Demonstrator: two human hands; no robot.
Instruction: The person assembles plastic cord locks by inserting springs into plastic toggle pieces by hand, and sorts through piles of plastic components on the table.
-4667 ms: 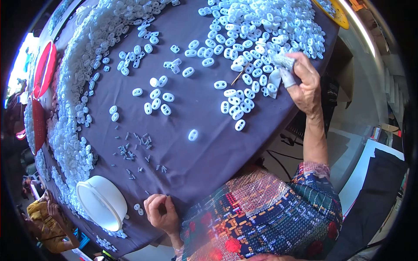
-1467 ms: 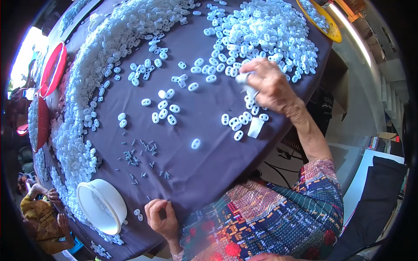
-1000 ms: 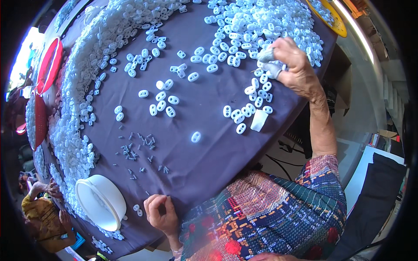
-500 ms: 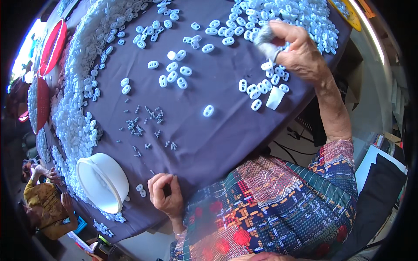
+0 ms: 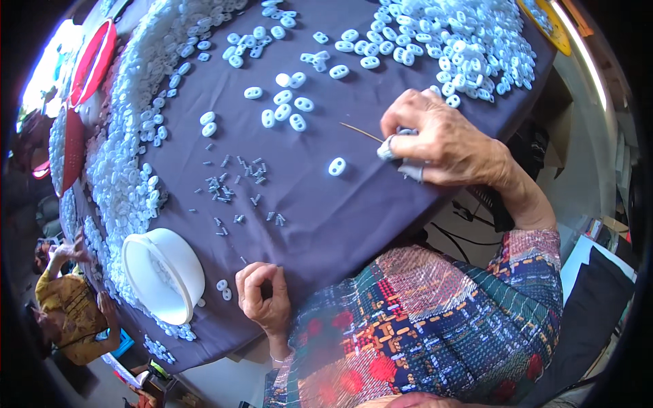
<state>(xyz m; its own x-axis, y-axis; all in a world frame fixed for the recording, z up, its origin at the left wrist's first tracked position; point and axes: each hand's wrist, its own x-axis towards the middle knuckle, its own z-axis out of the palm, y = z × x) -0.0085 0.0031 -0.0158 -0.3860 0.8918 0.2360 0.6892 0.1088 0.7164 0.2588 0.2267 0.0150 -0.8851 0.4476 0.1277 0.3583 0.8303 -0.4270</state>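
White round plastic bowl (image 5: pixel 163 272) sits far left on the dark purple cloth tabletop (image 5: pixel 326 204). Your left hand (image 5: pixel 262 299) rests curled at the near edge, fingers pinched on nothing I can see. Keep your right hand (image 5: pixel 442 139) low: its fingers clamp small white oval plastic pieces (image 5: pixel 388 146) and a thin wooden stick (image 5: pixel 360 132); steady the stick, I'd say.

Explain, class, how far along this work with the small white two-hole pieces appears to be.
Done: hard to tell; a white bowl sits near the table's edge, contents unclear. In hand: the right hand has a grip on a few white pieces and a thin stick; the left hand rests curled on the purple cloth. Left: big heaps of white pieces, loose ones, and small grey bits.
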